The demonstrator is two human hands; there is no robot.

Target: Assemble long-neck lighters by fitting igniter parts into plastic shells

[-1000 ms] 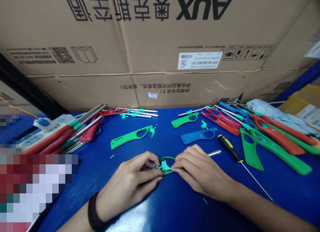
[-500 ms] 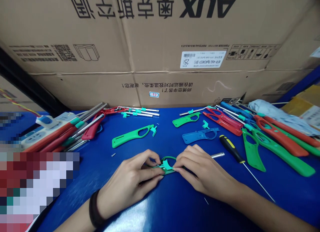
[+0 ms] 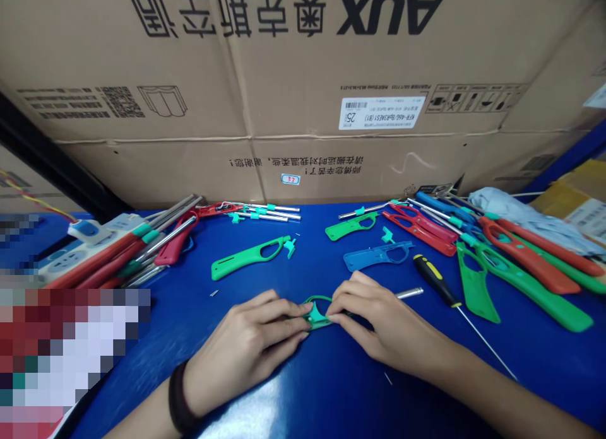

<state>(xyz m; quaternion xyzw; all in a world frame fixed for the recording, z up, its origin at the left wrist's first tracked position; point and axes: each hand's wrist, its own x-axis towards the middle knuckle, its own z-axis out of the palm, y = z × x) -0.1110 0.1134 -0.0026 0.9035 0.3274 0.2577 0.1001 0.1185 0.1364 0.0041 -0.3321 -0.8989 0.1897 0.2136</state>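
Observation:
Low over the blue table, both hands hold a green stick lighter [image 3: 320, 326] lying sideways. My left hand [image 3: 262, 330] closes over its left end, fingers pressed on the body and covering most of it. With thumb and index finger, my right hand [image 3: 379, 310] pinches it beside the teal trigger [image 3: 315, 313]. The lighter's metal tube [image 3: 409, 293] sticks out beyond the right knuckles. Its inner parts are mostly hidden by the fingers. Beyond the hands lie a green handle shell [image 3: 243, 257], a loose teal trigger [image 3: 290, 245] and a blue shell [image 3: 372, 258].
A black and yellow screwdriver [image 3: 433, 276] lies at the right, near several green and red lighter shells [image 3: 540, 294]. On the left, red lighters [image 3: 99, 262] lie against a white power strip [image 3: 61, 259]. A large cardboard box [image 3: 284, 111] stands behind.
My left thumb and index finger have moved right and flattened onto the lighter near the trigger; before, the index finger was arched higher. My right hand stays in nearly the same place.

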